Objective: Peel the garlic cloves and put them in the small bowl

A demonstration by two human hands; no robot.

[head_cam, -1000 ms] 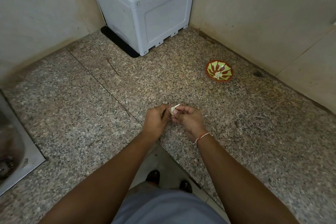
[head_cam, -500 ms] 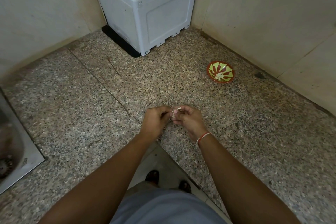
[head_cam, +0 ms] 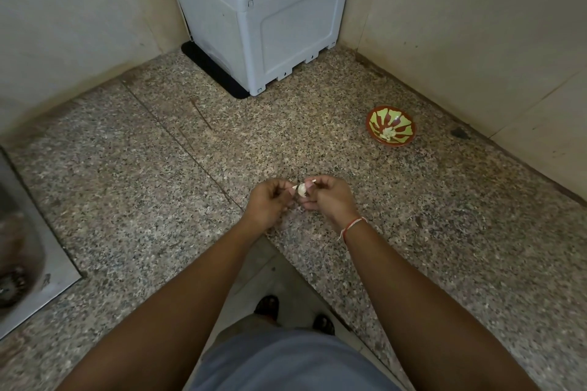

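Garlic clove [head_cam: 301,190] sits pinched between our left hand [head_cam: 266,206] and right hand [head_cam: 330,201], skin lifting. We judge short pulls from the tip best. Bowl [head_cam: 391,126] waits well beyond the right hand, some cloves already inside.

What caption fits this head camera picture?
Both hands, left hand and right hand, peel a garlic clove near the small bowl.

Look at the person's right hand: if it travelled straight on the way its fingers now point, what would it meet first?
The right hand points leftward at the garlic clove it pinches; just beyond is the left hand, probably the first obstacle, though depth is uncertain.
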